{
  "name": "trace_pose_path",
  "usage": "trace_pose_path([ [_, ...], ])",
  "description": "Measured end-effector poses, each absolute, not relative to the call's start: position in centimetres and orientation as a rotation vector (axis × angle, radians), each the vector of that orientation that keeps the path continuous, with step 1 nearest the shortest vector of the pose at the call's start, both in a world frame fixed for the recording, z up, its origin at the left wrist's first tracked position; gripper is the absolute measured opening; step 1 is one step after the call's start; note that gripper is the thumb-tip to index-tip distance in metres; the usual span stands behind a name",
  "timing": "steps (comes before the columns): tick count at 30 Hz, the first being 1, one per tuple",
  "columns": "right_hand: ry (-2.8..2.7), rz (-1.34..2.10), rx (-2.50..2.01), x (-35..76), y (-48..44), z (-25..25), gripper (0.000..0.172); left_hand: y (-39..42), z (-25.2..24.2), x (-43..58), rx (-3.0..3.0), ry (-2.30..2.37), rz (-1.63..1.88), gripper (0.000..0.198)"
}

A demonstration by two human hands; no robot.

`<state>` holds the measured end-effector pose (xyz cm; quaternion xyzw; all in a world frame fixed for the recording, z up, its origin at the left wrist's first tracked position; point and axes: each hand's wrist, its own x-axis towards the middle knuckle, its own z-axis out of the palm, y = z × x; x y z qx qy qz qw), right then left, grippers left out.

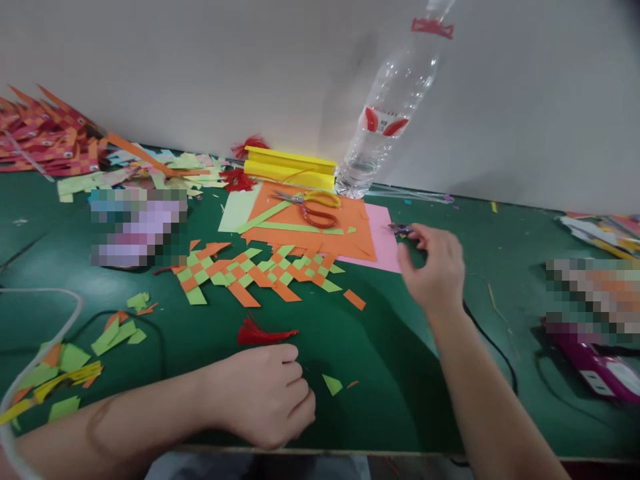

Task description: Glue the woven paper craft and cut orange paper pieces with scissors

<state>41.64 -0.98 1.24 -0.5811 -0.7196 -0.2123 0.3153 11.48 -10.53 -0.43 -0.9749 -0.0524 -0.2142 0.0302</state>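
Near the table's front edge my left hand [273, 397] rests as a loose fist, with nothing showing in it. A red tassel [263, 332] lies just beyond its knuckles. My right hand [437, 263] reaches over the right side of the pink paper [384, 240], thumb and fingers curved apart. Its fingertips meet a small dark object [401, 230] whose kind I cannot make out. Left of that hand, scissors [320, 208] with orange and yellow handles lie on orange paper sheets [305, 243]. A woven green and orange paper strip piece [260, 272] lies in front of the sheets.
A tilted-looking clear water bottle [387, 100] stands by the wall beside folded yellow paper [290, 167]. Red woven paper pieces [50, 137] are heaped at far left. Paper scraps [70, 357] lie at left near a white cable [75, 313]. A purple device [597, 363] lies right.
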Motion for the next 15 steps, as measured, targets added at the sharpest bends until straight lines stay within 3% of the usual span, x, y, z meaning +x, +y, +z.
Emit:
trace_pose_path([
  [5,-2.401,-0.233,-0.966,32.6,-5.8,2.2,0.013,-10.6,-0.6,11.5,-3.002,-0.116,-0.615,0.013],
  [9,-2.656,-0.041,-0.736,29.1,-8.1,0.7,0.018,-10.7,-0.6,11.5,-2.933,-0.081,-0.591,0.016],
  [15,-2.690,-0.145,-0.680,28.3,-8.3,-1.3,0.022,-10.8,-0.3,11.4,-2.889,-0.085,-0.727,0.017],
])
